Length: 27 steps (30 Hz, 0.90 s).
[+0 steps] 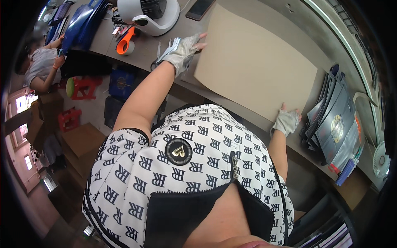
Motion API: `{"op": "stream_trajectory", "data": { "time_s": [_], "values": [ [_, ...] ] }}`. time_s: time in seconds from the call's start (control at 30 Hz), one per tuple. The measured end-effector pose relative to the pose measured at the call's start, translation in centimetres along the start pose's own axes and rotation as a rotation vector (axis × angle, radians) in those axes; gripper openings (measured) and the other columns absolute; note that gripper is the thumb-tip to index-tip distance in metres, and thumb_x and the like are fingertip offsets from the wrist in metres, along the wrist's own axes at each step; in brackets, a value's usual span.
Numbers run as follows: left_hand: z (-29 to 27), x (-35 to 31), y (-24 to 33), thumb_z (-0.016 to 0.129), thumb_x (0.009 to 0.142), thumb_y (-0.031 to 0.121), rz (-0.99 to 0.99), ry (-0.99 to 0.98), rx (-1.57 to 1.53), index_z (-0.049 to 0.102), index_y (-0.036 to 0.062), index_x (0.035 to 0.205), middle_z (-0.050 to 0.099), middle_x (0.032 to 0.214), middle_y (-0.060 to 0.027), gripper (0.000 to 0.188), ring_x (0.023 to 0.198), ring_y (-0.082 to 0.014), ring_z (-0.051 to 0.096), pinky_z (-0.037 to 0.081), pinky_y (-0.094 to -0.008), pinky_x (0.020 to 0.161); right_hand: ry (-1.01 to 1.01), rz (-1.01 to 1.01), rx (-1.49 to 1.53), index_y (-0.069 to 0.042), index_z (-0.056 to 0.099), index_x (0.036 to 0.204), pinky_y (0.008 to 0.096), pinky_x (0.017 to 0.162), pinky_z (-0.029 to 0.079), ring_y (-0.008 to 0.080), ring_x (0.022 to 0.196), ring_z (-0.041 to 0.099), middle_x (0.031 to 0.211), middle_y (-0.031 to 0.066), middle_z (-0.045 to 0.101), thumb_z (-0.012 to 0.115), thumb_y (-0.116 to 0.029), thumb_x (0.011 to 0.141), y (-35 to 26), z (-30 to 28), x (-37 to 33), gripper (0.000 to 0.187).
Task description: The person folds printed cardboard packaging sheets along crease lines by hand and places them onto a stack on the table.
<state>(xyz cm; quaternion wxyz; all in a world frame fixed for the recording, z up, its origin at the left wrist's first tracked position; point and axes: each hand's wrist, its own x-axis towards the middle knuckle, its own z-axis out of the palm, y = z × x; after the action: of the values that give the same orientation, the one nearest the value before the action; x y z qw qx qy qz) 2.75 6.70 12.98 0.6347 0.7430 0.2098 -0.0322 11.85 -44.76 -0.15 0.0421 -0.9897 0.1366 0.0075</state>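
A large beige sheet of board or paper (256,58) lies flat on the table in front of me. My left hand (185,53), in a grey-white fingerless glove, is at the sheet's left edge, its bare fingertips touching that edge. Gloved the same way, my right hand (286,120) rests on the near right corner with its fingers spread. Neither hand is closed around anything. Beside my left wrist lie scissors (155,63), partly hidden by the glove, and a small pale blue and white item (171,46).
An orange tape dispenser (125,43), a white rounded appliance (159,22) and a phone (200,9) stand or lie beyond my left hand. A stack of dark printed bags (333,124) stands at the right, near a small white fan (381,159). A co-worker (43,66) handles blue bags (84,25) far left.
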Motion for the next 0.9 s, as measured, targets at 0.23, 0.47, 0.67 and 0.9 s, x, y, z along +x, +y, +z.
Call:
{"op": "stream_trajectory", "data": {
  "time_s": [0.23,0.47,0.67,0.9],
  "values": [
    [9.1,8.0,-5.5,0.071,0.097,0.053,0.553,0.251,0.299,0.032,0.0103,0.166,0.046,0.157,-0.0254,0.090,0.146,-0.0377,0.046,0.037,-0.0432,0.122,0.001,-0.013,-0.037,-0.007,0.046,0.159,0.0609,0.124,0.028,0.0456,0.155,0.032,0.165,0.0331,0.033,0.067,-0.071,0.089,-1.6,-1.1,0.2,0.097],
    [13.2,5.3,0.2,0.064,0.094,0.065,0.686,-0.075,1.191,0.045,0.0169,0.161,0.039,0.168,-0.0174,0.085,0.153,-0.0480,0.035,0.035,-0.0495,0.125,-0.136,-0.541,0.367,-0.006,0.073,0.114,0.0470,0.100,0.052,0.0354,0.119,0.067,0.124,0.0207,0.072,0.070,-0.043,0.093,-7.1,-2.5,-0.5,0.042],
    [13.5,3.8,4.6,0.065,0.092,0.047,0.582,-0.215,1.254,0.059,0.0052,0.147,0.055,0.152,-0.0267,0.069,0.141,-0.0436,0.052,0.039,-0.0464,0.121,-0.946,-0.220,0.452,-0.006,0.071,0.090,0.0351,0.056,0.046,0.0193,0.059,0.060,0.068,0.0052,0.065,0.078,-0.046,0.093,-17.2,-4.5,-2.0,0.041],
    [14.8,4.9,2.7,0.064,0.092,0.045,0.715,-0.191,1.155,0.062,0.0059,0.144,0.062,0.146,-0.0234,0.065,0.137,-0.0430,0.056,0.039,-0.0477,0.119,-1.049,-0.171,0.474,-0.006,0.068,0.079,0.0365,0.046,0.045,0.0203,0.050,0.061,0.065,0.0071,0.066,0.079,-0.043,0.094,-16.8,-1.2,-2.3,0.041]
  ]
}}
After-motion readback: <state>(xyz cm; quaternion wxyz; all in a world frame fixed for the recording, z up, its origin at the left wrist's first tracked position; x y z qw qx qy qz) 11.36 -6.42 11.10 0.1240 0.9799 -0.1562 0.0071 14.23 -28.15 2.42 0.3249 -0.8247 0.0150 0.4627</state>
